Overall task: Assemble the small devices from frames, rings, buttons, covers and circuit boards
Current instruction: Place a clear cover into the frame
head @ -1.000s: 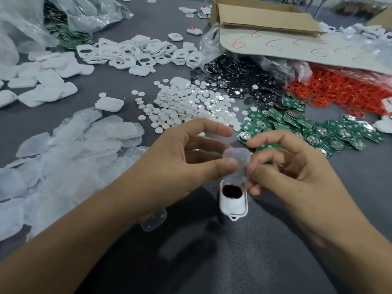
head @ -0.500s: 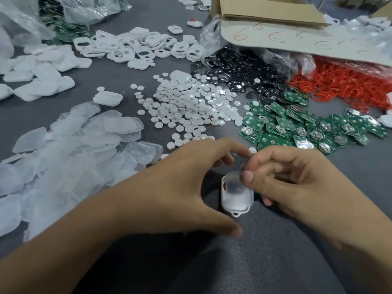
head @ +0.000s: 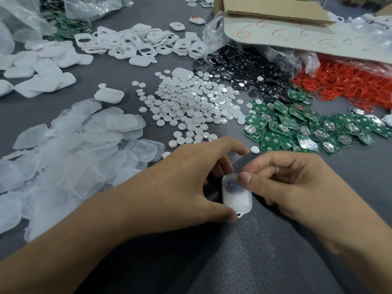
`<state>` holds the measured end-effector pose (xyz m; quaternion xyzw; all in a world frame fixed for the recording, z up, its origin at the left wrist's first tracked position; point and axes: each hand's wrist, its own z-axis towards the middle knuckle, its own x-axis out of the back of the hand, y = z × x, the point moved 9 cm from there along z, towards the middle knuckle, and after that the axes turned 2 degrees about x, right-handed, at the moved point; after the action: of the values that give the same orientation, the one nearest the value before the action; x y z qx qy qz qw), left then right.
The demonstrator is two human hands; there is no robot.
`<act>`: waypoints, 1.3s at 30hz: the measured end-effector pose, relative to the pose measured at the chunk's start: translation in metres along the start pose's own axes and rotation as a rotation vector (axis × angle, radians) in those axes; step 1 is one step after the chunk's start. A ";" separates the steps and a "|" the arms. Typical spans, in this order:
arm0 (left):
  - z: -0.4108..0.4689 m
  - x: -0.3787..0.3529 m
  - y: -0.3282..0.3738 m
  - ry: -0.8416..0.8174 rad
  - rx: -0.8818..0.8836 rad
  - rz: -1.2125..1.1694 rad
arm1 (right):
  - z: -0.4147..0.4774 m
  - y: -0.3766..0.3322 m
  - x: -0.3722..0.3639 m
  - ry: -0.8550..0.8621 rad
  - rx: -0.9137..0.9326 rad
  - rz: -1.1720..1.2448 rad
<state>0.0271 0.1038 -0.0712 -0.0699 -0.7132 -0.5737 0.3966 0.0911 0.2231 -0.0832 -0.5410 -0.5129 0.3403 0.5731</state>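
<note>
Both hands are clamped on one small white rounded plastic device point(head: 236, 195) lying flat on the dark grey bench point(head: 254, 262). The left hand point(head: 186, 183) grips its near corner and far end, fingertips hidden behind it. The right hand point(head: 297, 187) pinches the far right corner, thumb on top. A dark blur shows through its frosted top. Its long axis runs away from the person, loop tab nearest. Beyond lie white round buttons point(head: 191, 107), green circuit boards point(head: 307, 128) and, leftward, translucent plastic covers point(head: 74, 149).
</note>
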 end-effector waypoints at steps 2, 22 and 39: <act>0.000 0.000 0.000 0.001 0.003 0.003 | 0.000 -0.002 0.002 0.020 0.046 -0.076; 0.001 0.000 -0.007 -0.014 0.017 -0.025 | -0.009 -0.022 0.001 0.000 0.289 -0.534; 0.001 0.002 -0.002 -0.004 -0.063 0.096 | -0.013 -0.019 -0.007 -0.040 0.299 -0.676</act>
<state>0.0243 0.1031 -0.0711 -0.1175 -0.6915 -0.5759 0.4200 0.0983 0.2098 -0.0645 -0.2447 -0.6183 0.2133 0.7158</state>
